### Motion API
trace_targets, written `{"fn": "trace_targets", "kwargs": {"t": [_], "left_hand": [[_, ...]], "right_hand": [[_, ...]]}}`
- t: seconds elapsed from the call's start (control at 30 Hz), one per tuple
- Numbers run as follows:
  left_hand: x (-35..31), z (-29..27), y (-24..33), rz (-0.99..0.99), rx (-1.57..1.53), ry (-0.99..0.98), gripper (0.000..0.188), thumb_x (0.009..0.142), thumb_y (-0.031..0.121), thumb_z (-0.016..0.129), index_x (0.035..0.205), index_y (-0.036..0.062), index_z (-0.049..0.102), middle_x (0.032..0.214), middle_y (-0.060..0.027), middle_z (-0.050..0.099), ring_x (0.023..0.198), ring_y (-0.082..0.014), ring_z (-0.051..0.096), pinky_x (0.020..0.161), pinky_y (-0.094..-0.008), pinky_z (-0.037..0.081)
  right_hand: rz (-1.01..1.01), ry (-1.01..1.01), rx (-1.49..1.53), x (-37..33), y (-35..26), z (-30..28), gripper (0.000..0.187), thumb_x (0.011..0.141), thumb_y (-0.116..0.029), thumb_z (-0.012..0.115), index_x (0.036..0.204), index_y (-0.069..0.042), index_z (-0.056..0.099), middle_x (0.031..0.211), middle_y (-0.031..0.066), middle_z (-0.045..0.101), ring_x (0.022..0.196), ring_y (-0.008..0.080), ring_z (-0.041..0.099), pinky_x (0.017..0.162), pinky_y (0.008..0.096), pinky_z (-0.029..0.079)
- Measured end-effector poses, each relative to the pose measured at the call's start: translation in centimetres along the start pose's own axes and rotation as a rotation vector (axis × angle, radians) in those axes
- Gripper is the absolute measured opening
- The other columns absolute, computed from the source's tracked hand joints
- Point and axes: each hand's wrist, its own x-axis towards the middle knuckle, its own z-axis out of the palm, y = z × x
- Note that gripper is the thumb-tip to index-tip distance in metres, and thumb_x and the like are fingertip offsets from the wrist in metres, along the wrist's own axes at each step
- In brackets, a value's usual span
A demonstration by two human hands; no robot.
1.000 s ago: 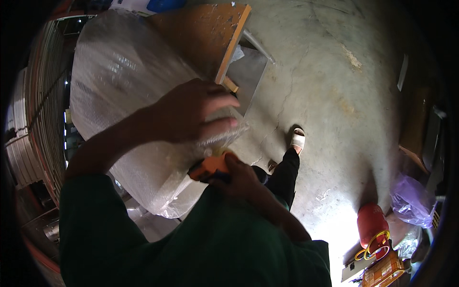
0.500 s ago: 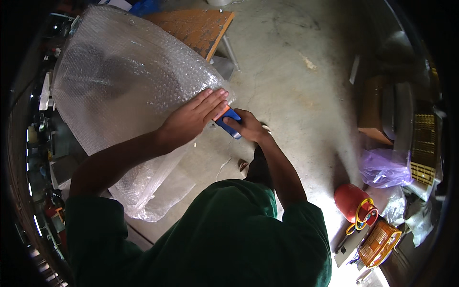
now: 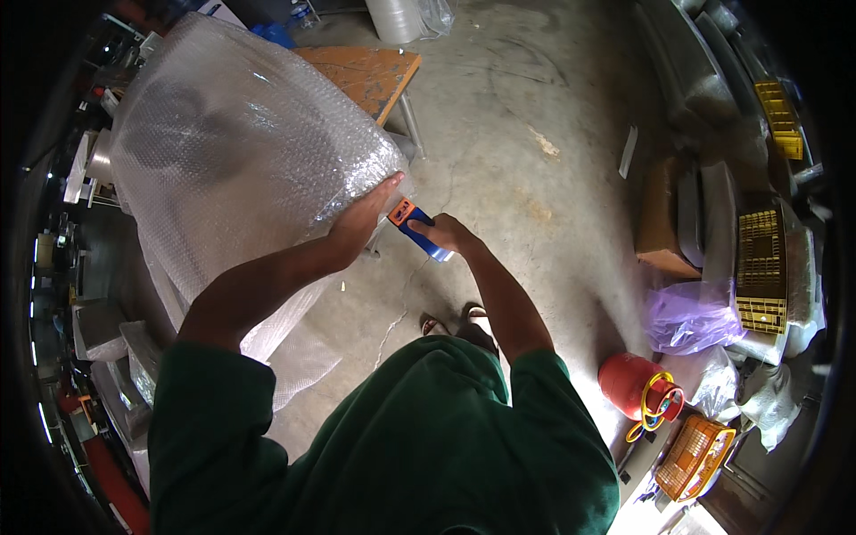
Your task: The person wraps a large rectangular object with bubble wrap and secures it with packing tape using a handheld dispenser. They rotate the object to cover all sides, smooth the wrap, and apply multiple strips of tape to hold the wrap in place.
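Since prev. frame, feet [image 3: 434, 327] draw together at 6 o'c (clock = view ctr, 12 at top), & L hand [image 3: 361, 218] shifts back so the blue tool's orange end shows more clearly. L hand is at approx. 10-11 o'c, fingers straight & together, laid vs. edge of bubble-wrap bundle [image 3: 241, 143]; it clasps nothing I can see. R hand [image 3: 453, 234], just off ctr toward 1, has fingers closed round the blue tool [image 3: 428, 243], thumb on top. Tool sits near ctr, toward 12, orange end pointing at 11, right by the wrap's edge; can't tell if it touches or if any tape runs b/w them. Bundle fills 9 to 11, w/ brown table [image 3: 383, 76] behind at approx. 11:30.

Risks (my judgement): flat L hand w/o a pinch could let the wrap edge slide or spring up; tool end is v. close to L hand, so a slip of R wrist might nick or snag it; loose wrap tail [image 3: 299, 366] at approx. 8 hangs near floor, prob. easy to step on.

Other diffs vs. prev.: white roll [image 3: 390, 20] near 12 shows more fully, tool tail is lower, & red cylinder [image 3: 624, 382] at 4 sits closer in b/c view shifts.
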Motion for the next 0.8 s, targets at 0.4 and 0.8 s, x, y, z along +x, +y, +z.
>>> {"fn": "trace_targets", "kwargs": {"t": [0.4,0.8], "left_hand": [[2.4,2.1,5.3,-0.240,-0.563,0.155,0.062,0.093,0.002,0.046,0.151,-0.0069,0.028,0.162,-0.0120,0.026,0.151,-0.0175,0.020,0.126,-0.0275,0.012],[-7.6,-3.0,13.8,-1.386,-3.121,0.377,0.048,0.100,0.047,0.049,0.129,0.0099,0.062,0.144,-0.0113,0.052,0.133,-0.0265,0.048,0.110,-0.0476,0.038]], "right_hand": [[0.180,-0.060,-0.461,-3.2,5.0,1.2,0.079,0.076,-0.069,0.070,0.112,0.001,0.071,0.117,0.0179,0.071,0.109,0.0331,0.068,0.092,0.0460,0.054],[0.215,0.181,0.387,-16.6,8.7,8.6,0.069,0.086,-0.062,0.067,0.083,0.007,0.072,0.073,0.0129,0.069,0.068,0.0192,0.066,0.064,0.0358,0.050]]}}
